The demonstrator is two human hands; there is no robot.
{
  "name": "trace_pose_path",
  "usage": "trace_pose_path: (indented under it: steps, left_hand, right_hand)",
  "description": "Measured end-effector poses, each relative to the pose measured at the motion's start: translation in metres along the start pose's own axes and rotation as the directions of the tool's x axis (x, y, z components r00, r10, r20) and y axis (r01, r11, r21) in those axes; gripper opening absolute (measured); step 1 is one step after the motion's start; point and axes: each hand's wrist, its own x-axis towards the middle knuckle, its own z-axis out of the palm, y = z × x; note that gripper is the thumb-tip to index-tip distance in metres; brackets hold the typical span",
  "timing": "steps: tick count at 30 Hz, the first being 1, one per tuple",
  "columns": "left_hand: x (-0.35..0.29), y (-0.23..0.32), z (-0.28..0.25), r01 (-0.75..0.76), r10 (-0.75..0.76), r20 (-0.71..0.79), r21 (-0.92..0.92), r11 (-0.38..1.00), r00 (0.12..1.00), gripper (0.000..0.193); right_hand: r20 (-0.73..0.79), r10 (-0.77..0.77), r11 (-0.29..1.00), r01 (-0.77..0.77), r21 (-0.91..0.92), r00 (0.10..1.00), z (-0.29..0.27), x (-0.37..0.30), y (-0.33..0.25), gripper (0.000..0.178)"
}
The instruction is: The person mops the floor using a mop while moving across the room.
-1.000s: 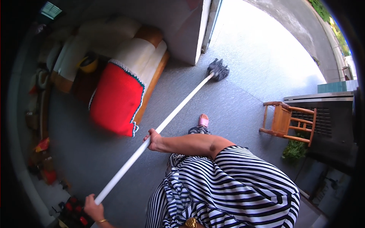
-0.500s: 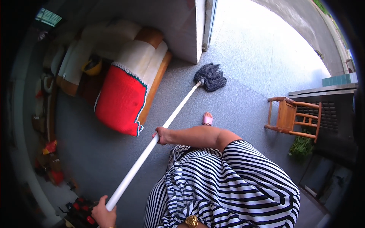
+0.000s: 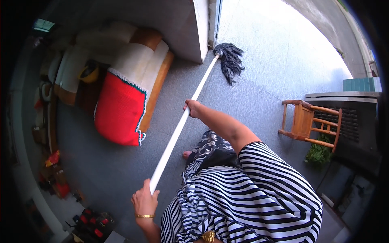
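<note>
Head view: the left hand (image 3: 144, 201) grips the near end of a white-handled mop (image 3: 174, 139), the right hand (image 3: 193, 108) closed around it farther up. Its long axis slants toward the upper right, dark strands (image 3: 232, 65) on the grey floor (image 3: 251, 107) near the wall (image 3: 188, 30).

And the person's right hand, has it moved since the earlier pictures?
Yes. Judged against the red cloth, the right hand on the mop handle has moved up and rightward in the picture, farther from the cloth.
</note>
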Motion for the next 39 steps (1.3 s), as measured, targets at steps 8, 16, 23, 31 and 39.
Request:
trace_pose_path:
  steps: [8, 16, 23, 31, 39]
  left_hand:
    - [-0.032, -0.051, 0.016, -0.041, 0.042, 0.032, -0.02, 0.999, 0.999, 0.038]
    - [-0.105, -0.145, 0.048, 0.093, -0.092, 0.027, -0.036, 0.995, 0.995, 0.044]
    - [-0.185, -0.201, 0.085, 0.295, -0.295, -0.06, -0.011, 0.955, 0.954, 0.045]
    - [-0.275, -0.247, 0.101, 0.438, -0.463, -0.029, -0.272, 0.857, 0.886, 0.042]
    - [-0.319, -0.226, 0.014, 0.327, -0.323, 0.048, -0.131, 0.936, 0.945, 0.037]
  right_hand:
    - [-0.031, -0.058, 0.998, 0.057, -0.027, 0.998, 0.001, -0.031, 0.061, 0.012]
    - [-0.095, 0.149, 0.984, -0.158, -0.087, 0.984, 0.007, -0.047, 0.19, 0.009]
    - [-0.15, 0.327, 0.894, -0.357, -0.27, 0.933, 0.021, -0.063, 0.308, 0.009]
    - [0.086, 0.5, 0.786, -0.411, -0.462, 0.861, 0.017, -0.117, 0.388, 0.026]
    - [0.168, 0.496, 0.826, -0.403, -0.395, 0.852, 0.011, -0.116, 0.399, 0.015]
